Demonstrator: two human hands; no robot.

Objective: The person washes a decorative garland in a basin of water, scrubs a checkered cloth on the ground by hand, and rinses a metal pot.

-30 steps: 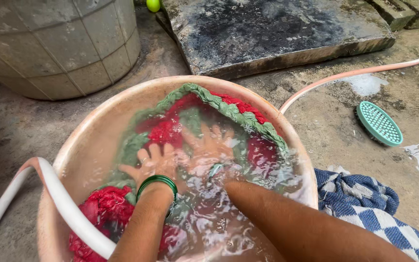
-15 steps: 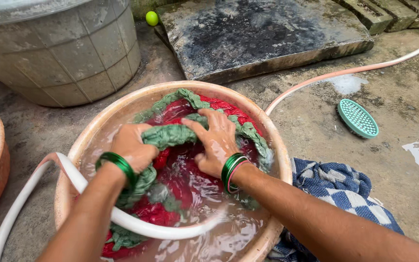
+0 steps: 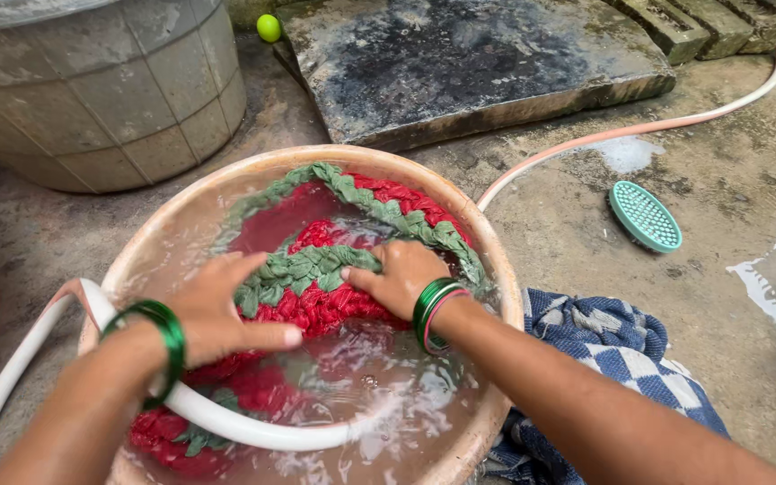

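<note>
**Both hands on a red and green rug in a tub of water**

Head view: I am looking down into a round terracotta-coloured tub (image 3: 487, 260) full of water, standing on wet concrete ground (image 3: 586, 224). In it lies a braided rug (image 3: 316, 296), red with green bands, partly above the surface and partly under it. My left hand (image 3: 217, 314) rests flat on the rug's near left side, fingers spread and thumb stretched out, gripping nothing. My right hand (image 3: 401, 277) presses down on the rug's middle with the fingers curled over a green band; I cannot tell whether they actually pinch the fabric. Green bangles (image 3: 165, 328) sit on the left wrist, green and red ones (image 3: 433, 313) on the right.

A white hose (image 3: 226, 422) comes over the tub's left rim and lies across the rug's near part, below the left wrist. Just right of the tub lies a blue and white checked cloth (image 3: 621, 346). Farther right on the ground sits a teal oval scrubbing brush (image 3: 644, 216), and a pinkish hose (image 3: 639, 130) runs behind it. Beyond the tub are a dark stone slab (image 3: 478, 63), a large grey ribbed tub (image 3: 101, 90) at upper left, and a small yellow-green ball (image 3: 268, 28).
</note>
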